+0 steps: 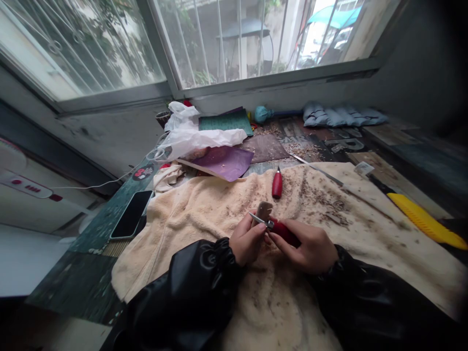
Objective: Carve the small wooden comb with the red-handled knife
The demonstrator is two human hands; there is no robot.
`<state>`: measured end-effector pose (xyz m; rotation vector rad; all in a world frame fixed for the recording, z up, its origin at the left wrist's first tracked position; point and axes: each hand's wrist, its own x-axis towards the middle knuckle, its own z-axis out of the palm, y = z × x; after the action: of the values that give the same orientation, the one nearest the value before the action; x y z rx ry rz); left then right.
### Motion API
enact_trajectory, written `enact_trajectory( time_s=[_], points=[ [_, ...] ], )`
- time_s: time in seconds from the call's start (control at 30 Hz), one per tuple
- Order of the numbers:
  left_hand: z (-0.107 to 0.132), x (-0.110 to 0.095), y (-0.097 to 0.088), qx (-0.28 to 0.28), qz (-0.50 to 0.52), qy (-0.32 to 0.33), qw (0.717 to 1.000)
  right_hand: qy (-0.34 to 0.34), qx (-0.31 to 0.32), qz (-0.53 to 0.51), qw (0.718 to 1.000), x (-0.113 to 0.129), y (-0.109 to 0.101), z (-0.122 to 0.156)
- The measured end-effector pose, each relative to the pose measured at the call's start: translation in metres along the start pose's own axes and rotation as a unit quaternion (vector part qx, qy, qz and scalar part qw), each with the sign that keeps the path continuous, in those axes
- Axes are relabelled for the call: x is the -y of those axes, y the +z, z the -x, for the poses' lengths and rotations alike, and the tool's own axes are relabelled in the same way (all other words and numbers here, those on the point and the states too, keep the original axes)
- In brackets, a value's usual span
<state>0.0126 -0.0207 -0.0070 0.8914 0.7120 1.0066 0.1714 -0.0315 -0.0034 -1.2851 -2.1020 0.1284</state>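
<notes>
While the left hand (248, 239) pinches a small piece of wood (263, 210) near the middle of the frame, the right hand (310, 244) is wrapped around a red-handled knife (288, 234), its slim, pointed metal blade lying across the wood. The brown wood looks light and stiff, probably dry enough not to slip, though its pale-nicked upper edge could chip; the lower part, between the left fingers, seems the surest place to hold. The knife is likely light too, best gripped by its smooth, rounded handle, clear of the blade.

Beneath both hands spreads a cream towel (183, 207), soft, fuzzy and wrinkled, with brown, crumbly shavings (338, 209) scattered right of centre. Another red-handled tool (277, 185), plump and glossy, lies above the wood in the frame. Toward the upper centre sit a smooth purple sheet (228, 163) and a thin, crumpled white bag (208, 140).
</notes>
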Motion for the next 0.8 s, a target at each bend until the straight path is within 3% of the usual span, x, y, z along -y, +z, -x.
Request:
enact_trajectory(
  time_s=[0.1,0.2,0.37,0.8],
  points=[
    [0.001,-0.001,-0.001,0.003,-0.025,0.0,1.0,-0.001,0.019,0.007,1.0,-0.003,0.001,0.001],
    [0.002,0.0,-0.006,-0.005,-0.141,0.029,0.99,-0.006,0.036,0.021,0.999,-0.005,0.002,0.002],
    [0.002,0.001,-0.011,-0.01,-0.266,0.062,0.962,0.001,-0.006,0.042,0.999,-0.003,0.004,0.003],
    [0.004,0.0,-0.004,-0.057,-0.286,0.075,0.954,0.024,-0.056,0.053,0.997,0.005,0.004,0.003]
  ],
)
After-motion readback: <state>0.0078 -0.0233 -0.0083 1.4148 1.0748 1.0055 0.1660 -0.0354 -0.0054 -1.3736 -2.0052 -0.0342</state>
